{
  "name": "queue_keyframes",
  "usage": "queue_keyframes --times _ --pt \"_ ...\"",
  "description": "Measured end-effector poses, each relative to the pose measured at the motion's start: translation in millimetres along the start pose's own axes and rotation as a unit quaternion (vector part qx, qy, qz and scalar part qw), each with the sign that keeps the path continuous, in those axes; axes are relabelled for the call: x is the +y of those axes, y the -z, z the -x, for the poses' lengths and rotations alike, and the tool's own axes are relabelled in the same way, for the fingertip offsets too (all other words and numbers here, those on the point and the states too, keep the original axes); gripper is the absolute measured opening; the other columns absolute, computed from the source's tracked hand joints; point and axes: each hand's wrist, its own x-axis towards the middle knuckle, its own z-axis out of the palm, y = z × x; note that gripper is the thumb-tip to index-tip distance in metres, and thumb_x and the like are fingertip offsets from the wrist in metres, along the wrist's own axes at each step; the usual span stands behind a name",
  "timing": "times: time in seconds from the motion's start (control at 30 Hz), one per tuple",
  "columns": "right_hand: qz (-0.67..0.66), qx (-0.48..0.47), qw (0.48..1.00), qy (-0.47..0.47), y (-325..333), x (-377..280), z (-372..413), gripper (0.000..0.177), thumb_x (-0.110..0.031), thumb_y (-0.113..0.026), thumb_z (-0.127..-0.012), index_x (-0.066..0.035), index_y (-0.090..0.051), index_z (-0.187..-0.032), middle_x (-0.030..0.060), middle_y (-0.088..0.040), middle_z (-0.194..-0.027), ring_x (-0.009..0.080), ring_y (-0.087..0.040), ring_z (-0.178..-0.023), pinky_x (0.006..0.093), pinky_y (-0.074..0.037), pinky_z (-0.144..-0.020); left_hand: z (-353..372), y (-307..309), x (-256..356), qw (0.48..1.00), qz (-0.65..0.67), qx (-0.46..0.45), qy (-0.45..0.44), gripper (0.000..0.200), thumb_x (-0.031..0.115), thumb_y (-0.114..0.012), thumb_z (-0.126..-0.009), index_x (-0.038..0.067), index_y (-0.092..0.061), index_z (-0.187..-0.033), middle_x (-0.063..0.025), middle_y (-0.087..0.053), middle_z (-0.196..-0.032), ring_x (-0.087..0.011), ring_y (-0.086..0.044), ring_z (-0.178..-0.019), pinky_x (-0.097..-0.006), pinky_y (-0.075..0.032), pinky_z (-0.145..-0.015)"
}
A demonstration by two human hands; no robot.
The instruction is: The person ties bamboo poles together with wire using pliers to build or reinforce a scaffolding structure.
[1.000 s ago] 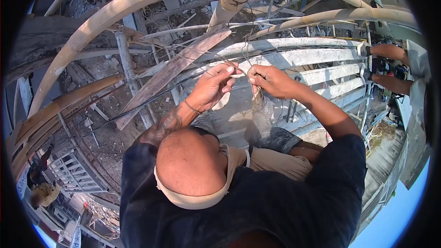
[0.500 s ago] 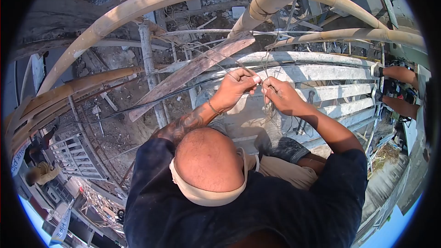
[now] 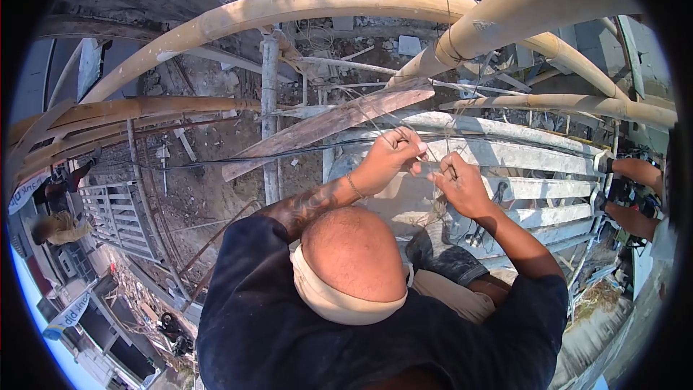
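My left hand is closed in a pinch on a thin wire, in front of the weathered plank. To its right, my right hand also pinches thin wire, with a small gap between the two hands. Loose thin wire hangs in a tangle below them. More strands run up toward the thick bamboo pole. Just behind the hands lie whitish slats.
A curved bamboo pole arches across the top. Black cables cross at the left. Another person's legs are at the right edge, and a person is far left. Rubble covers the ground below.
The view has shifted, so the scene sits further right and lower. My hands have moved slightly apart, and my right hand's fingers are more raised.
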Motion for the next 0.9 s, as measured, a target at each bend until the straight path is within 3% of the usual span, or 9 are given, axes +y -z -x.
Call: queue_keyframes --times 0.27,0.37,0.5,0.6,0.73,0.8,0.83,0.9 --pt "0.002 0.102 0.994 0.024 15 9 3 0.013 -0.014 -0.054 -0.089 -0.002 -0.056 -0.092 0.0063 -0.049 -0.056 0.0100 -0.042 -0.052 0.0272 -0.037 -0.051 40 46 -20 0.994 -0.082 -0.022 0.062 0.012 0.009 -0.061 -0.087 0.002 -0.051 -0.085 -0.0105 -0.062 -0.081 -0.0123 -0.059 -0.067 -0.0255 -0.048 -0.059" --pt "-0.045 0.153 0.987 -0.005 19 22 1 0.014 -0.017 -0.053 -0.091 -0.003 -0.056 -0.090 0.0003 -0.047 -0.058 0.0063 -0.039 -0.052 0.0256 -0.034 -0.049 46 62 -30 0.996 -0.040 0.060 0.049 0.014 0.012 -0.065 -0.084 0.003 -0.053 -0.081 -0.0076 -0.061 -0.071 -0.0116 -0.056 -0.060 -0.0221 -0.042 -0.053" --pt "-0.104 0.128 0.986 -0.022 22 20 3 0.016 -0.018 -0.053 -0.091 -0.002 -0.055 -0.090 0.0014 -0.050 -0.060 0.0060 -0.042 -0.054 0.0246 -0.035 -0.050 52 66 -24 0.995 -0.024 0.063 0.070 0.015 0.010 -0.065 -0.084 0.003 -0.053 -0.080 -0.0072 -0.060 -0.071 -0.0121 -0.056 -0.061 -0.0235 -0.043 -0.053" --pt "-0.079 0.116 0.990 -0.001 15 21 5 0.016 -0.018 -0.054 -0.091 -0.001 -0.055 -0.091 0.0024 -0.052 -0.061 0.0072 -0.047 -0.054 0.0246 -0.038 -0.051 51 59 -24 0.985 -0.033 0.168 0.003 0.015 0.012 -0.061 -0.088 0.005 -0.049 -0.083 -0.0072 -0.061 -0.074 -0.0109 -0.059 -0.059 -0.0217 -0.041 -0.046" --pt "-0.070 0.061 0.996 0.009 11 12 8 0.014 -0.015 -0.056 -0.089 -0.002 -0.056 -0.089 0.0061 -0.056 -0.065 0.0142 -0.055 -0.059 0.0275 -0.044 -0.058 47 54 -23 0.978 -0.052 0.199 -0.022 0.016 0.014 -0.062 -0.088 0.005 -0.049 -0.083 -0.0064 -0.060 -0.075 -0.0104 -0.059 -0.058 -0.0208 -0.040 -0.044" --pt "0.012 0.001 0.990 0.144 8 4 8 0.012 -0.015 -0.058 -0.086 -0.002 -0.058 -0.085 0.0095 -0.059 -0.073 0.0215 -0.059 -0.070 0.0307 -0.045 -0.064 44 52 -22 0.981 -0.107 0.163 0.001 0.016 0.014 -0.063 -0.087 0.005 -0.050 -0.083 -0.0052 -0.060 -0.078 -0.0094 -0.059 -0.058 -0.0201 -0.038 -0.043" --pt "-0.010 -0.029 0.993 0.118 4 -2 9 0.012 -0.015 -0.060 -0.083 -0.003 -0.060 -0.083 0.0115 -0.059 -0.080 0.0271 -0.059 -0.078 0.0330 -0.045 -0.069 41 49 -21 0.981 -0.107 0.161 0.004 0.016 0.014 -0.063 -0.087 0.005 -0.050 -0.083 -0.0052 -0.060 -0.078 -0.0094 -0.059 -0.058 -0.0201 -0.038 -0.043" --pt "-0.022 -0.064 0.993 0.098 -5 -9 11 0.012 -0.018 -0.061 -0.083 -0.006 -0.061 -0.084 0.0110 -0.060 -0.096 0.0283 -0.058 -0.083 0.0353 -0.046 -0.074 36 43 -18 0.983 -0.117 0.132 0.049 0.013 0.014 -0.062 -0.088 0.003 -0.054 -0.085 -0.0050 -0.061 -0.081 -0.0070 -0.053 -0.057 -0.0196 -0.038 -0.046"
